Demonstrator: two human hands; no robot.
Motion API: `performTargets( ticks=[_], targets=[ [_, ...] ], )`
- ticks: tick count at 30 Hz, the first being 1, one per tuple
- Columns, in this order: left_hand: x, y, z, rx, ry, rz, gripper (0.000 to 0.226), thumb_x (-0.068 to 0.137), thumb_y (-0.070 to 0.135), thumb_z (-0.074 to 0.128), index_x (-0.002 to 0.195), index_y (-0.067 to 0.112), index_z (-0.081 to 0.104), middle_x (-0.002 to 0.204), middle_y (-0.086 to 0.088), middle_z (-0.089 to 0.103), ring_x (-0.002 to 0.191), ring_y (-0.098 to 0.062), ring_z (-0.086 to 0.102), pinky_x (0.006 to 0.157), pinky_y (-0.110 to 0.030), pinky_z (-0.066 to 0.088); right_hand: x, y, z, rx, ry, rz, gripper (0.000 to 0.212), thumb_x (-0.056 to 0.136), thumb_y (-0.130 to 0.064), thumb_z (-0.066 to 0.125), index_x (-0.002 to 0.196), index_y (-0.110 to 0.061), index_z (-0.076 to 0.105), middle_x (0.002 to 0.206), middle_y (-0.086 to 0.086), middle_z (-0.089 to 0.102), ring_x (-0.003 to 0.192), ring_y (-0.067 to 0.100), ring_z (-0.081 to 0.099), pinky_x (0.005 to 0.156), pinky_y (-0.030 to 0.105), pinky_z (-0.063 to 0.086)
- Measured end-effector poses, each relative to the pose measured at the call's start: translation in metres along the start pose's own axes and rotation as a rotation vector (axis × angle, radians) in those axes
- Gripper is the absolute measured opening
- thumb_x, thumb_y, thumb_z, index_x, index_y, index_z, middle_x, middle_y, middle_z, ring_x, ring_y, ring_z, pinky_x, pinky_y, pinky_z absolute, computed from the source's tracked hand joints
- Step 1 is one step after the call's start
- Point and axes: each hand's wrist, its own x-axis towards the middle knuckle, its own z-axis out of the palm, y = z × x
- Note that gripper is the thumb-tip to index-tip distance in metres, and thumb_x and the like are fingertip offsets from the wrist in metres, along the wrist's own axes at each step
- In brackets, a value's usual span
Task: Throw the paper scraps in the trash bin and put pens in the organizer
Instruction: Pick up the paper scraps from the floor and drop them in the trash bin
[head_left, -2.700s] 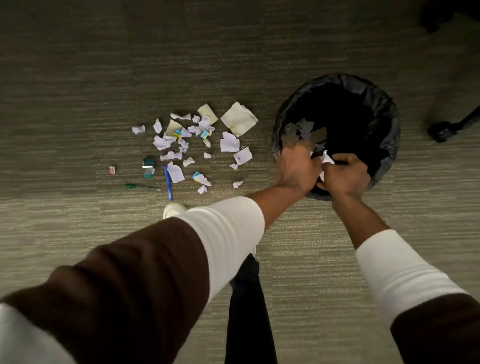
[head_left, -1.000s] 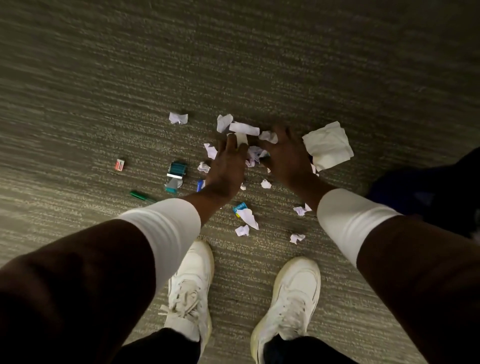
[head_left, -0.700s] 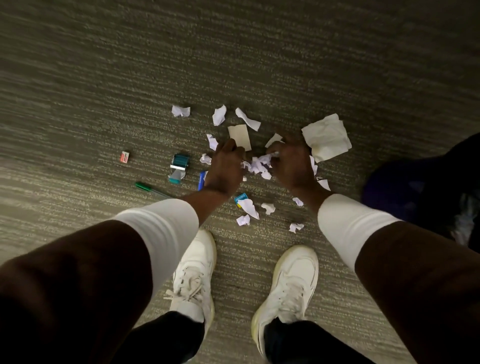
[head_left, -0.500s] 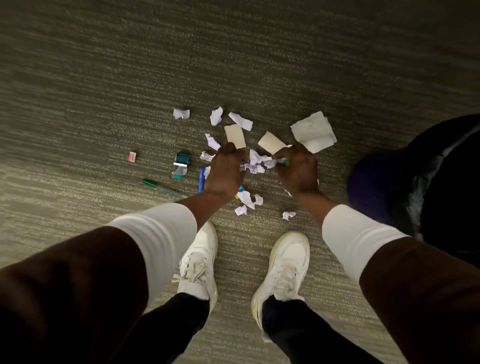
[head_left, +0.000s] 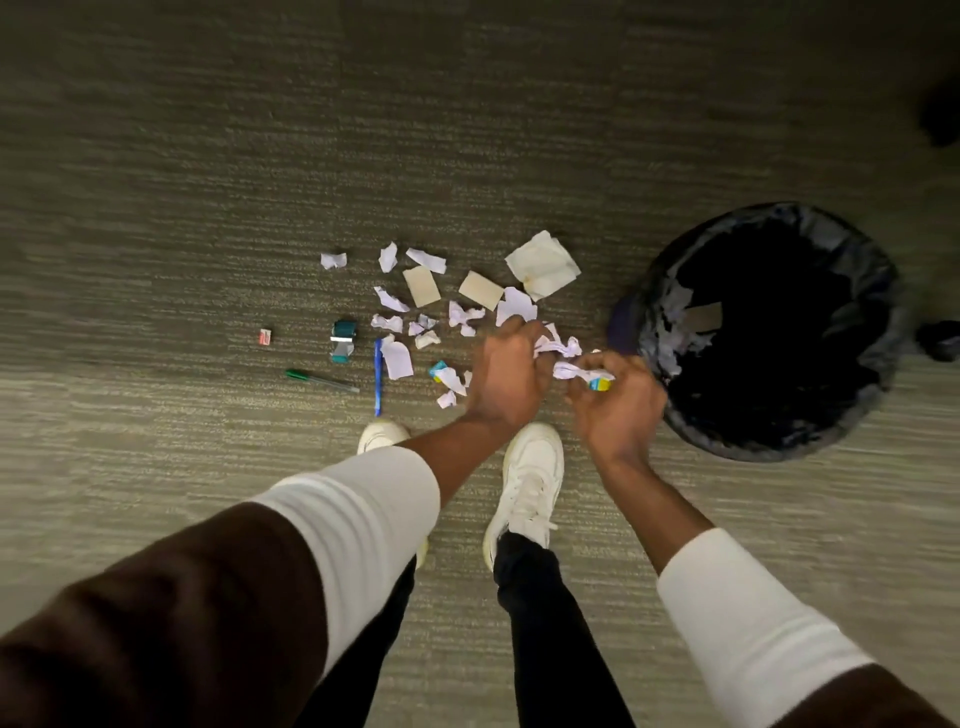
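Observation:
My left hand and my right hand are both shut on a bunch of crumpled white paper scraps, held above the carpet just left of the trash bin. The bin has a black liner and holds some scraps inside. Several more white and tan scraps lie scattered on the carpet beyond my hands, with a larger folded sheet at their right. A blue pen and a green pen lie on the floor to the left. No organizer is in view.
A teal clip-like object and a small red-and-white item lie left of the scraps. My two white shoes stand just below my hands. A dark chair caster sits right of the bin.
My hands gathered scraps on the carpet, closed on them, lifted and moved right toward the bin. The view swung right, bringing the bin fully into sight.

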Motion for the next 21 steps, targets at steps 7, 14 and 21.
performTargets(
  ticks=[7, 14, 21],
  targets=[
    [-0.014, 0.064, 0.028, -0.066, -0.024, -0.016, 0.018, 0.092, 0.027, 0.071, 0.100, 0.010, 0.069, 0.102, -0.012, 0.073, 0.095, -0.036, 0.069, 0.079, -0.040, 0.052, 0.006, 0.032, -0.066, 0.100, 0.155, 0.148, 0.018, 0.075, -0.017, 0.081, 0.093, -0.018, 0.082, 0.085, 0.003, 0.079, 0.069, 0.014, 0.067, 0.061, 0.013, 0.038],
    [-0.005, 0.111, 0.061, -0.155, -0.127, -0.057, 0.030, 0.094, 0.027, 0.072, 0.114, 0.005, 0.072, 0.113, -0.018, 0.074, 0.106, -0.038, 0.069, 0.087, -0.041, 0.056, 0.052, 0.077, -0.089, 0.123, 0.135, 0.407, 0.032, 0.072, -0.043, 0.084, 0.097, -0.024, 0.079, 0.089, 0.008, 0.080, 0.085, 0.028, 0.078, 0.082, 0.048, 0.064],
    [-0.005, 0.116, 0.064, -0.075, -0.083, 0.059, 0.038, 0.099, 0.043, 0.062, 0.123, 0.015, 0.060, 0.108, -0.012, 0.076, 0.094, -0.039, 0.071, 0.080, -0.044, 0.058, 0.073, 0.078, -0.088, 0.077, 0.132, 0.423, 0.027, 0.087, -0.034, 0.066, 0.108, -0.021, 0.079, 0.103, 0.008, 0.080, 0.096, 0.029, 0.076, 0.091, 0.045, 0.062]
  ],
)
